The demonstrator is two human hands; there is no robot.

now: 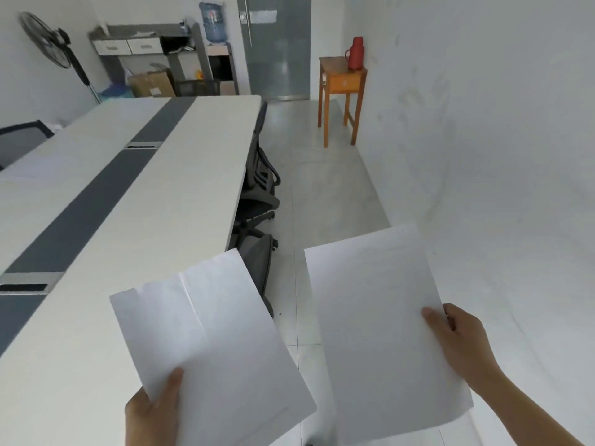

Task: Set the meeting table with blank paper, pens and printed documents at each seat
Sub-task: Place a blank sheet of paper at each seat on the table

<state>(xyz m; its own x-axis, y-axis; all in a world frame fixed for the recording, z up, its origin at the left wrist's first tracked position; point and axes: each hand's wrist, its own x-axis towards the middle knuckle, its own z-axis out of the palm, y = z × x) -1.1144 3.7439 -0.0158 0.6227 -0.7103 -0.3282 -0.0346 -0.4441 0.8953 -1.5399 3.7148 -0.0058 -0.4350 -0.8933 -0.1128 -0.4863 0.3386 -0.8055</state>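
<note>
The left hand (151, 410) pinches a creased sheet of paper (209, 342) at its near left corner, thumb on top, so that grip is closed on the sheet. The sheet hangs over the near right edge of the worktop (180, 175), at about 6 o'clock in the view. The right hand (457, 336) holds a second sheet (380, 333) by its right edge, thumb pressed on the face, out over the floor (322, 194) at roughly 4 o'clock. Faint lines may be print on this one, but that is too pale to be sure.

Both sheets look feather-light and limp. Held by one corner or edge they will likely droop and flutter, and the fold lines in the left sheet suggest it creases easily. A flat pinch near an edge should be enough; squeezing harder would probably only crumple it. Office chairs (257, 188) sit tucked along the worktop's right side at 12 o'clock, and no paper shows at those places.
</note>
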